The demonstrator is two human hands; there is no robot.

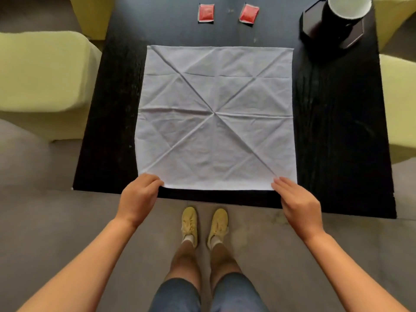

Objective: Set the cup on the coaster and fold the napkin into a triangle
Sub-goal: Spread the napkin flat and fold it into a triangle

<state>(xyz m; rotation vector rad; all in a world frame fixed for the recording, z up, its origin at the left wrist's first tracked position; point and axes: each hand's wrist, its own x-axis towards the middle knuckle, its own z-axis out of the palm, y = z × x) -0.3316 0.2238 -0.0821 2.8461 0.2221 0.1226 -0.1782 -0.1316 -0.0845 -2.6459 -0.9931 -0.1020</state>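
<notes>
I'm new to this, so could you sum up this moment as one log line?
cup: on coaster | napkin: flat, unfolded | left hand: grips near-left corner | right hand: on near-right corner | next: probably diagonal fold

napkin [215,118] flat mid-table [337,131]; cup [342,14] on coaster [351,39] behind-right; 2 packets [206,12] behind.

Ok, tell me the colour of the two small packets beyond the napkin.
Red packets with pale edges, seen in the head view.
</notes>
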